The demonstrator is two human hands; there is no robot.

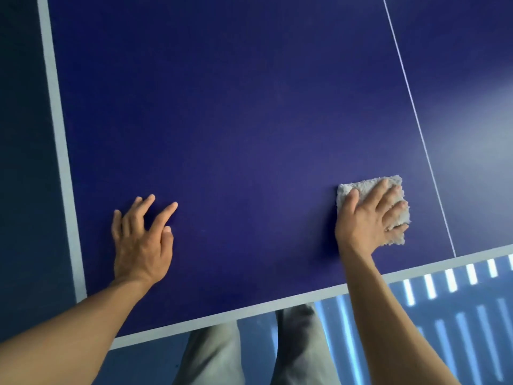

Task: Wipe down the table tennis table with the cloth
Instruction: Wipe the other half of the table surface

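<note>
The right hand (366,218) presses straight, spread fingers (378,192) flat on a fluffy, square grey cloth (362,186) beneath them on the smooth dark-blue bench (249,120), beside its thin white line (416,115), while the left hand (141,243) rests loosely spread, holding nothing.

We note the table (236,120) deep violet-blue, its edge band (59,140) pale grey, one thin white line (410,98) running across it. We log the cloth (363,186) light grey, trousers (213,354) grey-beige, floor (458,315) blue with bright white stripes.
</note>
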